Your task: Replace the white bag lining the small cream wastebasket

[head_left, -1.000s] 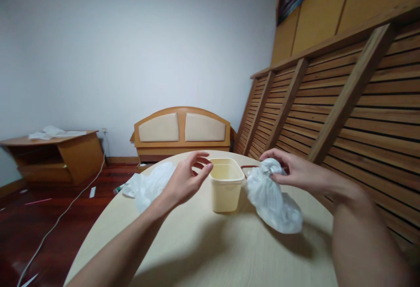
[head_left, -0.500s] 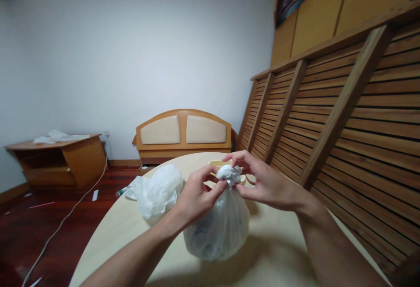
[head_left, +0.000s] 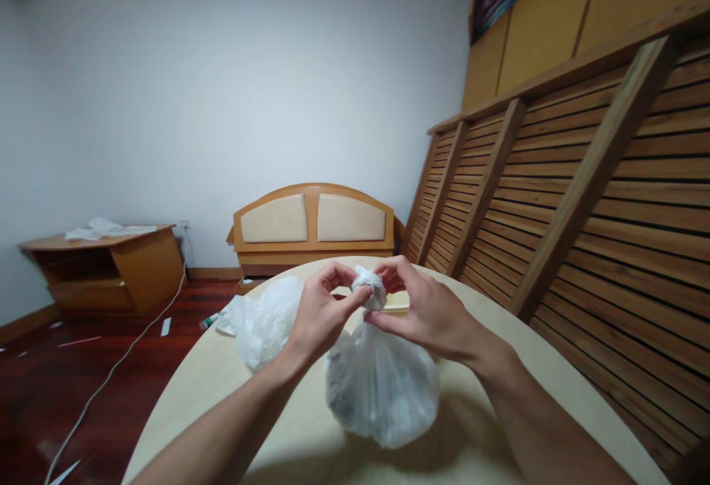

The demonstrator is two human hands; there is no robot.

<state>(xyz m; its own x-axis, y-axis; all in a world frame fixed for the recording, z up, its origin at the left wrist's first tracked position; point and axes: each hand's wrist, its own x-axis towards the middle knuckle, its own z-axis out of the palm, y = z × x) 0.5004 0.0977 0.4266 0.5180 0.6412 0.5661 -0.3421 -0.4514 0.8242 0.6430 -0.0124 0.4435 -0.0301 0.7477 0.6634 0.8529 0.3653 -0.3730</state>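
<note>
A full white plastic bag [head_left: 382,389], slightly see-through, hangs or rests at the near middle of the round table [head_left: 266,426]; whether its bottom touches the tabletop I cannot tell. Its gathered top is bunched into a knot-like twist. My left hand [head_left: 327,307] pinches this twist from the left, thumb across its front. From the right, my right hand [head_left: 421,307] grips the same bunch, with fingers above and thumb at the neck below. Dark and grey contents show faintly through the plastic. Behind the bag, a yellow container [head_left: 397,300] is mostly hidden.
Left of my hands lies a crumpled white plastic bag [head_left: 269,322] on the table. A wooden slatted frame [head_left: 555,204] leans along the right side. Beyond the table stand a headboard [head_left: 313,222] and a low wooden cabinet [head_left: 111,270]. A pale cable [head_left: 119,363] crosses the floor.
The bunched top has moved slightly left in my fingers and looks rounder and tighter. The bag's body has swung a little to the right. Both hands keep their grip.
</note>
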